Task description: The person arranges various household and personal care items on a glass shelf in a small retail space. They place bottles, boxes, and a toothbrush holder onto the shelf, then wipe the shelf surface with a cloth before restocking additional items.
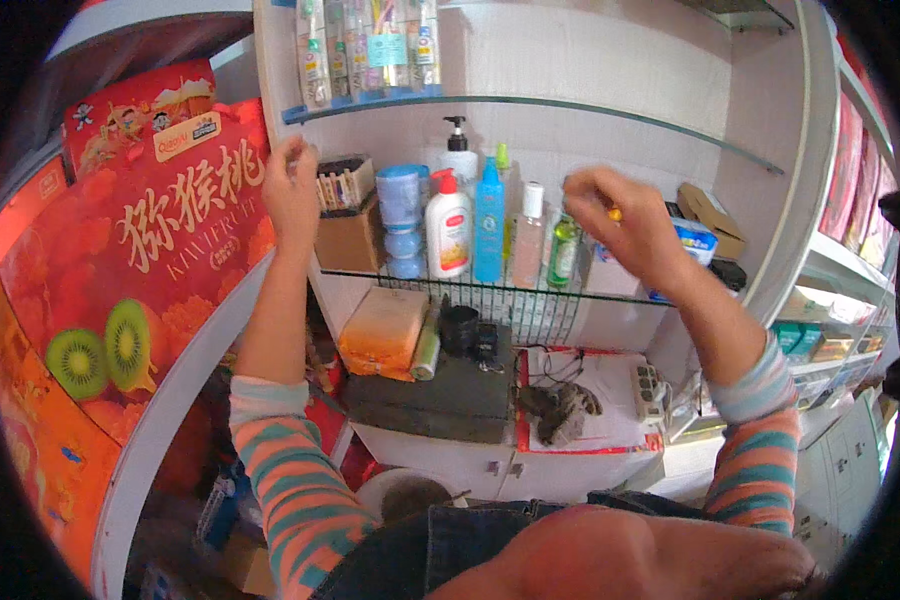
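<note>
My left hand (pixel 291 174) is raised beside the left side wall of the shelf unit, its fingers curled and blurred, near a small box of thin packets (pixel 343 184) on a brown cardboard box (pixel 347 238). My right hand (pixel 619 217) hangs in front of the glass shelf's right part, fingers bent; whether it holds anything small cannot be told. Between them stand blue jars (pixel 403 199), a white pump bottle with a red top (pixel 448 229), a blue spray bottle (pixel 489 225), a pink bottle with a white cap (pixel 528 240) and a green bottle (pixel 563 251).
Above runs another glass shelf (pixel 540 107) with packaged toothbrushes (pixel 367 56). Below are an orange-and-white package (pixel 384 330), a black cup (pixel 460 330), a grey cloth (pixel 562 409) and a power strip (pixel 649 394). A red kiwifruit box (pixel 172 202) stands left.
</note>
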`<state>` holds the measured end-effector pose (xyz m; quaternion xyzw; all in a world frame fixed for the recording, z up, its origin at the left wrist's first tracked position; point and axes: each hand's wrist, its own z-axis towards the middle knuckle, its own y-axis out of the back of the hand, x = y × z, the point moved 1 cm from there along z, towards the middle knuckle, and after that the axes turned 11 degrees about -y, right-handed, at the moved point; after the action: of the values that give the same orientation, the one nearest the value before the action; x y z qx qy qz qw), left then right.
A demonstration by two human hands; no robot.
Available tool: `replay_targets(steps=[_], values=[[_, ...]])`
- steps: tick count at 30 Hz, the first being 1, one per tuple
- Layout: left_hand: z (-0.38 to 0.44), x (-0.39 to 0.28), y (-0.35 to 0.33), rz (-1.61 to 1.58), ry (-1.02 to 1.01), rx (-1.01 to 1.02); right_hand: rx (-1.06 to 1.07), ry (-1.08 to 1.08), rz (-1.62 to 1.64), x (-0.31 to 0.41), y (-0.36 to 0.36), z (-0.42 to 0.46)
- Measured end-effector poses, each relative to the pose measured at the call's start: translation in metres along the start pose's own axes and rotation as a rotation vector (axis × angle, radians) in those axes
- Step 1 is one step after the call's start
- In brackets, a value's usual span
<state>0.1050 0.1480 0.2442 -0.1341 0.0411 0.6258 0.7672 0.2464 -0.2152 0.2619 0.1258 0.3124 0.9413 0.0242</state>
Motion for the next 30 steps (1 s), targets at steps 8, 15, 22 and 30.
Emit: replay_targets(steps=[8, 15, 22, 30], values=[[0.098, 0.069, -0.041, 0.163, 0.020, 0.057, 0.063, -0.210, 0.055, -0.035, -0.060, 0.222], [0.101, 0.092, -0.038, 0.183, 0.036, 0.070, 0.227, -0.428, 0.322, -0.046, -0.104, 0.263], [0.091, 0.097, -0.038, 0.368, -0.083, 0.014, 0.440, -0.411, 0.379, -0.071, -0.119, 0.291], [0.077, 0.099, -0.040, 0.453, -0.089, 0.157, 0.503, -0.400, 0.366, -0.068, -0.126, 0.295]])
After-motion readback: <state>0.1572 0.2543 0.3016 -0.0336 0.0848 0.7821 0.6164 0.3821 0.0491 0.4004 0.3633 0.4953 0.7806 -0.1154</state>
